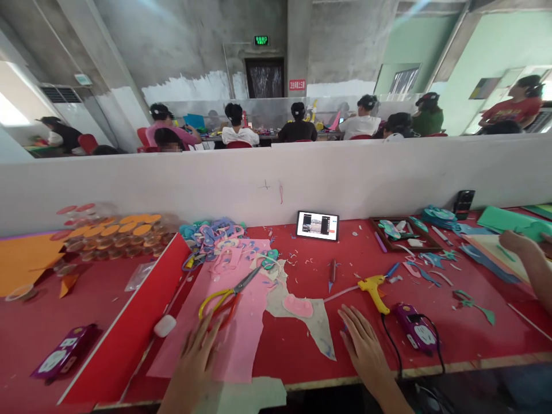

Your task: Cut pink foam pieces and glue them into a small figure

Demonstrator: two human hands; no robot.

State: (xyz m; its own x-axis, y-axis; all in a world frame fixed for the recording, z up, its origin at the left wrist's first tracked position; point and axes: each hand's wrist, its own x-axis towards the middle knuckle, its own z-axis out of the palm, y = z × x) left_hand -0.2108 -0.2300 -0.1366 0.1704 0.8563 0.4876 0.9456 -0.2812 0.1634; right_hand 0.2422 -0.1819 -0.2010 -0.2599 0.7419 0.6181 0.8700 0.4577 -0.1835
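Observation:
My left hand (200, 345) lies open on a pink foam sheet (237, 345), its fingertips by the handles of scissors (233, 293) with one yellow and one red handle. Flat on the red table, my right hand (362, 339) is open, fingers stretched out, holding nothing. Between the hands a pink cut-out piece (298, 306) rests on a pale irregular scrap (321, 333). Ahead of my right hand lies a yellow glue gun (374, 291) with a glue stick in it. A brown pen-like tool (332, 273) sits farther back.
A phone (318, 226) with a lit screen leans on the white partition (215, 184). Foam cut-outs (215, 241) are heaped left of it. A red divider board (142, 310) stands at left; a purple box with a cable (416, 330) lies right. Another person's hand (517, 247) works at far right.

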